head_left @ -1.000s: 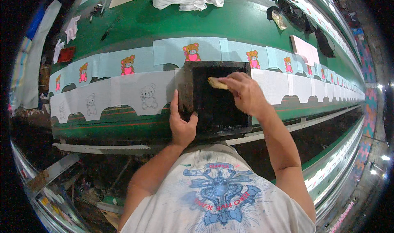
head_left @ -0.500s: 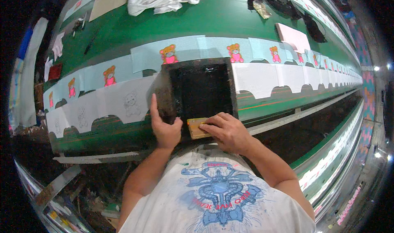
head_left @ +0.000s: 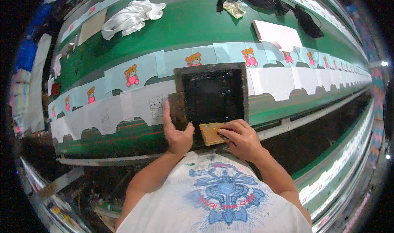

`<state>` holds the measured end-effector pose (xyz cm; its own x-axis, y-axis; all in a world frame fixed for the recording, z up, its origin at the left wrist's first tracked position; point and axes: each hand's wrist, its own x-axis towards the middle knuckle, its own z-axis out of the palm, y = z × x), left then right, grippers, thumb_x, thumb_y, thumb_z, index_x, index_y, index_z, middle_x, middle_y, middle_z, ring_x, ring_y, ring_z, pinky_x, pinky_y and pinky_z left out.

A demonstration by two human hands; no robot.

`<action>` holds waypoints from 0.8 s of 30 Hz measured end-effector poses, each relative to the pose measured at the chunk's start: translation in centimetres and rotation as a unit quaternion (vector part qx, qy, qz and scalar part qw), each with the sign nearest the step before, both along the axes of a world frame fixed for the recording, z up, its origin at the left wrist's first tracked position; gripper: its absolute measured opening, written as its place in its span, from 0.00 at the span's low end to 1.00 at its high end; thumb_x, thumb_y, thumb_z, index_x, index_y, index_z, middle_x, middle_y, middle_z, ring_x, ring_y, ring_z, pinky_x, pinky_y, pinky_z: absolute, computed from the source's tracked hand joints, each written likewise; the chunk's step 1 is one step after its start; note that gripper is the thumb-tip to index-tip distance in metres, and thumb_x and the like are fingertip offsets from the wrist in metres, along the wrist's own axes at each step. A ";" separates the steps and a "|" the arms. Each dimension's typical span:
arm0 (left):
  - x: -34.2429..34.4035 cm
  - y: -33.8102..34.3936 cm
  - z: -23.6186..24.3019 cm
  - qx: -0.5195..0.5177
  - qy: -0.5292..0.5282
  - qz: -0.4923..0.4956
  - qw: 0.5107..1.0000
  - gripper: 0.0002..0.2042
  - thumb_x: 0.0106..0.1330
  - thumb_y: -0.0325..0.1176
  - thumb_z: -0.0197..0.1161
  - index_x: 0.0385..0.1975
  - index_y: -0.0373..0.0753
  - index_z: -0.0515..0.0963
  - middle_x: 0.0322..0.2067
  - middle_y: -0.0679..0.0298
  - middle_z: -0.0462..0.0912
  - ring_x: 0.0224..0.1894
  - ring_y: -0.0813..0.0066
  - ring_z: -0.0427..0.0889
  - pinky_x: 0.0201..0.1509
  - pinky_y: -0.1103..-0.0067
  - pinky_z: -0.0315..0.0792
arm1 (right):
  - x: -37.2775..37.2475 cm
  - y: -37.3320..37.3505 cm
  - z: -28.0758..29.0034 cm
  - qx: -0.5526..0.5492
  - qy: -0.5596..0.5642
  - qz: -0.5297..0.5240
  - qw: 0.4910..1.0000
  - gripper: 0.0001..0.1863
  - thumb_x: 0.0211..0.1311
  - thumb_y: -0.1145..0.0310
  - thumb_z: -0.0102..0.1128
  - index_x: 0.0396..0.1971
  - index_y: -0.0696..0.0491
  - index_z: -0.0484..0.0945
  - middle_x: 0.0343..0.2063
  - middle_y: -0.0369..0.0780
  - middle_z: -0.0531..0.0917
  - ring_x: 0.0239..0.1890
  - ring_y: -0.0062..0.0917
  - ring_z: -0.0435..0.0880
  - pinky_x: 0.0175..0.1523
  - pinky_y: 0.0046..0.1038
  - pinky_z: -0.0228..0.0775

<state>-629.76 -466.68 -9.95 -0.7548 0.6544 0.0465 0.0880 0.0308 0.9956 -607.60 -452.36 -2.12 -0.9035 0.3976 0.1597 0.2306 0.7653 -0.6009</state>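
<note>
A dark screen-printing frame [head_left: 246,89] with a black mesh lies over the row of white fabric pieces, near my body. My left hand [head_left: 179,139] grips its left side, index finger stretched along the brown edge and thumb at the lower corner; its other fingers are partly hidden. My right hand [head_left: 243,139] holds a yellowish squeegee [head_left: 211,135] at the frame's near edge, fingers on top. Just left of the frame, a white piece [head_left: 141,103] carries a black bear outline. Behind the frame runs a row of light blue pieces [head_left: 150,62] with coloured bears holding pink hearts.
The long green table [head_left: 184,19] bears a crumpled white cloth [head_left: 132,18], a pale pink slab [head_left: 276,34] and black fabric [head_left: 262,1] toward the back. A metal rail [head_left: 271,132] follows its near edge. Another green table [head_left: 328,155] stands at the right.
The frame, with both hands and the squeegee, has shifted right by about one piece along the row. Another outlined bear now shows on its left. The view has shifted too.
</note>
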 end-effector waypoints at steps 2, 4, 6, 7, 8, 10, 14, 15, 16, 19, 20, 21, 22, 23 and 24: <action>2.0 1.8 -0.3 -0.009 -0.018 0.002 1.000 0.56 0.62 0.14 0.72 0.94 0.34 0.54 0.85 0.45 0.67 0.87 0.53 0.69 0.91 0.63 0.63 | 2.3 1.6 0.2 0.009 -0.005 0.000 1.000 0.32 0.49 0.78 0.81 0.60 0.51 0.92 0.57 0.42 0.91 0.59 0.45 0.91 0.64 0.47 0.88; 3.6 3.2 -0.4 -0.012 -0.006 0.011 1.000 0.56 0.60 0.14 0.72 0.93 0.33 0.55 0.85 0.44 0.68 0.87 0.53 0.69 0.91 0.63 0.63 | 3.9 3.1 0.3 0.002 0.003 0.007 1.000 0.31 0.47 0.82 0.82 0.57 0.51 0.94 0.56 0.42 0.93 0.59 0.45 0.91 0.64 0.46 0.89; 4.7 4.3 -0.4 0.000 -0.022 0.018 1.000 0.56 0.59 0.14 0.72 0.93 0.33 0.56 0.84 0.44 0.69 0.87 0.52 0.69 0.91 0.63 0.62 | 4.9 4.5 0.4 0.007 0.004 0.023 1.000 0.30 0.49 0.82 0.82 0.57 0.51 0.94 0.55 0.42 0.93 0.59 0.45 0.91 0.64 0.46 0.89; 4.9 4.5 -0.3 -0.021 0.036 0.021 0.999 0.55 0.58 0.15 0.73 0.92 0.32 0.58 0.84 0.44 0.70 0.86 0.53 0.70 0.91 0.63 0.63 | 5.2 5.2 0.4 0.016 0.012 0.033 0.999 0.28 0.52 0.81 0.82 0.56 0.52 0.94 0.55 0.42 0.92 0.58 0.44 0.92 0.63 0.46 0.89; 5.1 4.7 -0.2 -0.025 0.040 0.023 0.999 0.55 0.58 0.15 0.73 0.92 0.32 0.58 0.83 0.44 0.71 0.86 0.53 0.70 0.91 0.63 0.63 | 5.4 5.6 0.5 0.013 0.017 0.047 0.999 0.27 0.52 0.81 0.82 0.56 0.52 0.94 0.55 0.42 0.92 0.58 0.43 0.92 0.63 0.46 0.88; 5.3 5.0 0.0 -0.027 0.047 0.029 0.998 0.55 0.58 0.15 0.73 0.92 0.32 0.58 0.83 0.44 0.72 0.86 0.53 0.71 0.91 0.63 0.63 | 5.7 6.5 0.6 0.007 0.025 0.075 0.997 0.26 0.54 0.80 0.83 0.56 0.53 0.93 0.54 0.42 0.92 0.58 0.43 0.91 0.63 0.46 0.88; 5.2 5.0 0.2 -0.041 0.001 0.023 0.999 0.55 0.58 0.14 0.72 0.92 0.32 0.58 0.83 0.45 0.73 0.86 0.54 0.72 0.91 0.63 0.64 | 5.3 7.6 1.0 0.007 0.002 0.133 0.991 0.26 0.58 0.77 0.82 0.59 0.53 0.92 0.55 0.43 0.92 0.58 0.43 0.91 0.65 0.46 0.86; 5.2 5.1 0.1 -0.037 -0.010 0.024 0.999 0.55 0.58 0.14 0.72 0.92 0.32 0.58 0.83 0.45 0.73 0.86 0.55 0.72 0.91 0.63 0.64 | 5.0 7.7 1.2 0.024 -0.007 0.145 0.989 0.27 0.58 0.77 0.82 0.60 0.53 0.91 0.55 0.43 0.92 0.58 0.44 0.91 0.65 0.46 0.85; 5.2 5.1 0.1 -0.036 -0.026 0.025 0.999 0.55 0.58 0.14 0.72 0.92 0.33 0.58 0.83 0.46 0.73 0.86 0.55 0.72 0.91 0.63 0.64 | 4.7 7.9 1.4 0.042 -0.015 0.158 0.986 0.28 0.58 0.77 0.81 0.61 0.53 0.91 0.56 0.43 0.91 0.58 0.44 0.90 0.66 0.47 0.85; 5.2 5.2 -0.2 0.004 -0.065 0.011 0.998 0.55 0.59 0.13 0.71 0.92 0.33 0.58 0.84 0.47 0.72 0.86 0.56 0.71 0.91 0.64 0.64 | 3.8 8.6 2.5 0.078 -0.069 0.192 0.976 0.29 0.57 0.78 0.79 0.62 0.54 0.90 0.56 0.44 0.92 0.61 0.45 0.90 0.68 0.46 0.85; 5.1 5.2 -0.3 0.004 -0.073 0.013 0.997 0.55 0.59 0.13 0.71 0.93 0.34 0.58 0.84 0.47 0.72 0.86 0.56 0.71 0.91 0.64 0.64 | 3.5 9.2 2.9 0.064 -0.091 0.195 0.974 0.30 0.56 0.79 0.78 0.62 0.55 0.89 0.57 0.44 0.92 0.62 0.45 0.90 0.68 0.46 0.85; 5.2 5.2 -0.4 0.009 -0.076 0.014 0.997 0.55 0.59 0.13 0.71 0.93 0.34 0.58 0.84 0.48 0.72 0.86 0.57 0.71 0.91 0.64 0.64 | 3.1 10.4 3.3 0.049 -0.121 0.198 0.971 0.30 0.55 0.80 0.77 0.62 0.55 0.89 0.57 0.44 0.92 0.62 0.46 0.90 0.69 0.46 0.85; 5.2 5.2 -0.6 0.010 -0.083 0.016 0.996 0.55 0.59 0.13 0.71 0.93 0.34 0.58 0.84 0.48 0.72 0.86 0.57 0.71 0.91 0.64 0.64 | 2.4 11.6 3.6 0.040 -0.129 0.204 0.970 0.30 0.54 0.81 0.76 0.62 0.56 0.89 0.57 0.44 0.92 0.63 0.46 0.90 0.69 0.46 0.85; 5.1 5.1 -0.6 0.005 -0.064 0.014 0.998 0.55 0.59 0.13 0.71 0.93 0.34 0.58 0.84 0.48 0.72 0.86 0.57 0.71 0.91 0.64 0.64 | 1.5 12.8 3.7 0.028 -0.136 0.195 0.971 0.27 0.56 0.82 0.74 0.59 0.56 0.90 0.57 0.45 0.92 0.63 0.47 0.90 0.69 0.45 0.85; 5.1 5.1 -0.7 -0.004 -0.049 0.014 0.999 0.55 0.59 0.13 0.72 0.93 0.35 0.59 0.84 0.47 0.72 0.87 0.57 0.71 0.91 0.64 0.64 | 0.7 13.8 3.7 0.016 -0.124 0.179 0.976 0.26 0.57 0.85 0.71 0.58 0.55 0.90 0.56 0.46 0.92 0.63 0.48 0.90 0.68 0.47 0.85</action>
<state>-624.61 -461.63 -10.70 -0.7737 0.6327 -0.0330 -0.0106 0.0392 0.9992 -606.94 -438.57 1.60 -0.9961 0.0481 -0.0741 0.0804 0.8409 -0.5352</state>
